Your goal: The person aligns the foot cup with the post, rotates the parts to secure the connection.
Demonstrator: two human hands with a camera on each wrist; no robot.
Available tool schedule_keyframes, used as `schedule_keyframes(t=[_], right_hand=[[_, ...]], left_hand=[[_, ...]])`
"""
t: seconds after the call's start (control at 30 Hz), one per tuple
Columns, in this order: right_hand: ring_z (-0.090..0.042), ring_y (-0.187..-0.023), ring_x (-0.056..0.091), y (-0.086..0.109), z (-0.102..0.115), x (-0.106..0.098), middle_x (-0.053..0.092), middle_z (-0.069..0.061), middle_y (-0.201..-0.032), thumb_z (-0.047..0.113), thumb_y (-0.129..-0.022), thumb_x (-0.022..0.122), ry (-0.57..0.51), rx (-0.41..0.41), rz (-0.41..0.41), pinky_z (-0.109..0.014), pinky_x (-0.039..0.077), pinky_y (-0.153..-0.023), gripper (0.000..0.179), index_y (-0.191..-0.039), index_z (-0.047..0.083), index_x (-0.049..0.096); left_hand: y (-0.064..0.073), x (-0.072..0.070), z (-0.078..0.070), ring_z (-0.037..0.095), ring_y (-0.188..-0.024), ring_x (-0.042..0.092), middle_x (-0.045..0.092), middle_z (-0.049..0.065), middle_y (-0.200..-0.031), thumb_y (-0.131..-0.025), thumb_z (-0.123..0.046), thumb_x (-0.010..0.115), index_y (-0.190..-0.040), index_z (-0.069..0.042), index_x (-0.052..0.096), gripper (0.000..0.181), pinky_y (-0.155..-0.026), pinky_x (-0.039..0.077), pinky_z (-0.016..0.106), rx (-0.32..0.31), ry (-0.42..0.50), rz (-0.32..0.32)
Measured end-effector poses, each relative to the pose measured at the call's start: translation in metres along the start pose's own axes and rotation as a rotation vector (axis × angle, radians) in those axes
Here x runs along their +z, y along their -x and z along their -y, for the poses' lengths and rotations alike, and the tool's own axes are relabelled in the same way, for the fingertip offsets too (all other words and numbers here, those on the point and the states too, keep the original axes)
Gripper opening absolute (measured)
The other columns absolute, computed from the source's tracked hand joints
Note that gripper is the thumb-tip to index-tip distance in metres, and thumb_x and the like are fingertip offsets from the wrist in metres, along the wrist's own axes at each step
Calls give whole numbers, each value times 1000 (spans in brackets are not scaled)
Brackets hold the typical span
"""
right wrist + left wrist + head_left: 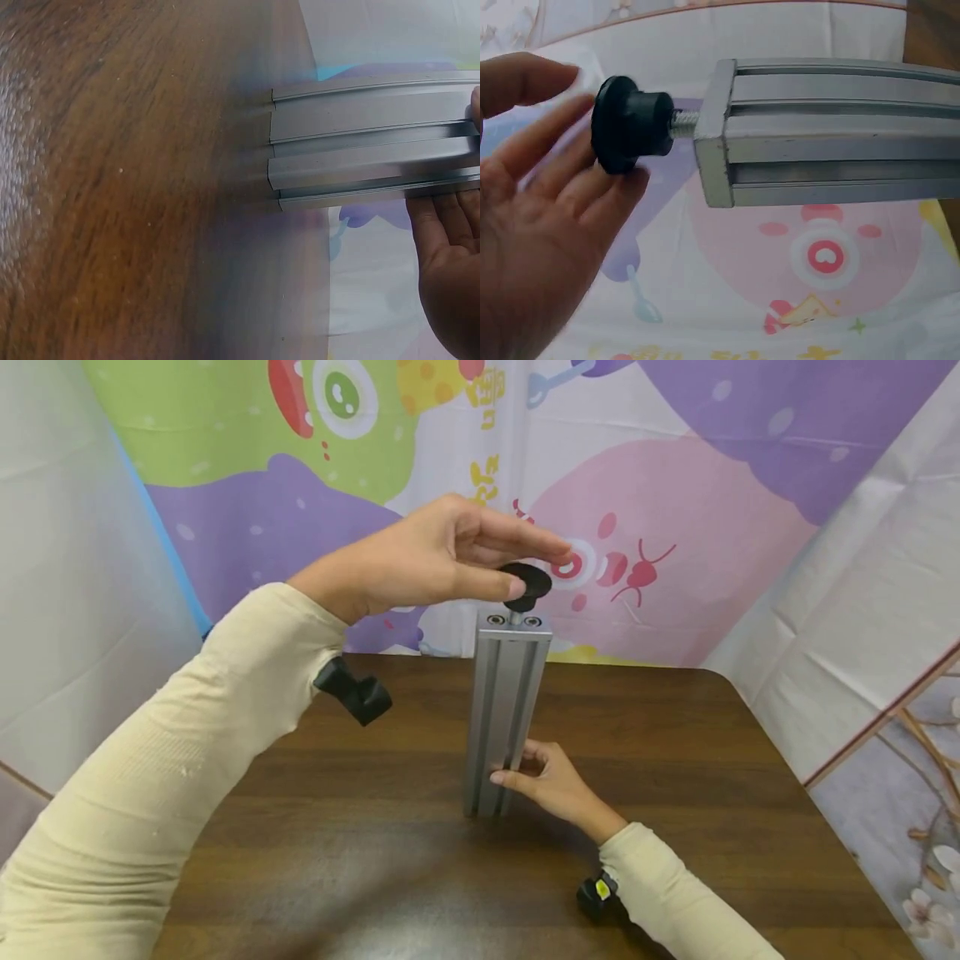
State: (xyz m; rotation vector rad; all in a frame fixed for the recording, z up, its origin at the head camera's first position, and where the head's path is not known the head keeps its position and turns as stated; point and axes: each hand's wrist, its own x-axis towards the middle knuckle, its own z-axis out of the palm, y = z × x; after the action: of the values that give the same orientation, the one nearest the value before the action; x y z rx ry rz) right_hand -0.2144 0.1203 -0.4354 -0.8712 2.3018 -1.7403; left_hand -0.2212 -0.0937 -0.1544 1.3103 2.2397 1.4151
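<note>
An aluminium profile [510,710] stands upright on the table, its grooved sides toward me. A black levelling foot [534,581] with a round disc sits on top, its threaded stud [684,124] entering the end plate [516,633]. My left hand [420,560] is around the disc with fairly straight fingers; in the left wrist view the fingers lie at the disc and the thumb stands off it. Low on the profile, my right hand [555,789] grips it, thumb on the front face and fingers behind. The right wrist view shows the profile's lower end at the tabletop.
The brown wooden table [360,860] extends around the profile. A printed cartoon cloth [247,527] hangs close behind it, with white cloth [847,577] at the sides. Black wrist mounts [352,689] stick out from beneath both cream sleeves.
</note>
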Motion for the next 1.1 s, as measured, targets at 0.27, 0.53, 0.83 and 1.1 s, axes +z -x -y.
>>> schedule_keyframes(t=[0.27,0.53,0.83,1.1], right_hand=[[-15,-94,68,1,0,0,70,-18,-105,4,-87,69,-5,-4,-5,-30,55,-80,25,-111,-5,65],[-15,-93,69,1,1,1,70,-18,-104,4,-87,69,-15,-20,1,-31,56,-80,24,-110,-4,65],[-15,-92,69,0,1,0,71,-16,-103,5,-86,70,11,-32,-8,-30,56,-80,23,-107,-4,66],[-16,-92,68,1,0,0,71,-16,-103,6,-87,70,5,-10,-12,-30,55,-79,23,-107,-3,67]], left_hand=[[1,29,0,17,-83,63,69,7,-98,-83,-52,69,-109,-2,70,56,-76,51,27,68,-815,-370],[1,44,-8,22,-63,55,60,8,-75,-83,-53,68,-81,-3,67,50,-55,48,32,56,-1056,-506],[2,19,-18,12,-93,64,68,6,-98,-86,-12,72,-121,0,64,38,-88,48,19,6,-555,-200],[1,-1,-6,21,-112,61,64,16,-112,-86,14,60,-126,6,59,41,-95,48,26,-34,-33,-14]])
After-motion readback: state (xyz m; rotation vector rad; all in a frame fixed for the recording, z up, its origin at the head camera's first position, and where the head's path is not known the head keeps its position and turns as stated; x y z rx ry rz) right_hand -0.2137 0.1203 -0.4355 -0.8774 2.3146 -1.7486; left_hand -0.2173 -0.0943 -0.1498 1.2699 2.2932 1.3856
